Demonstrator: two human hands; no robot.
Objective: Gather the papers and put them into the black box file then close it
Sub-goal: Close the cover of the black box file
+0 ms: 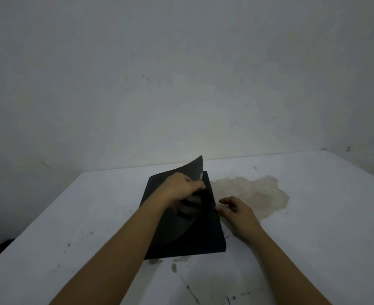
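At centre of the white surface [76,216], lying flat: one black box file [210,234], long axis running from 11 o'clock to 5 o'clock, with a thin dark flap or sheet [192,170] curled upward at its far end, and whether papers lie inside cannot be told. Left hand [181,187], reaching in from 7 o'clock, is pinched closed on that flap above the file's far half; right hand [236,211], fingers loosely spread and holding nothing, rests at the file's 3 o'clock edge, fingertips touching its side. Beyond the right hand, toward 2 o'clock: a pale brownish stain [254,192] on the surface, with a grey wall [181,73] behind.
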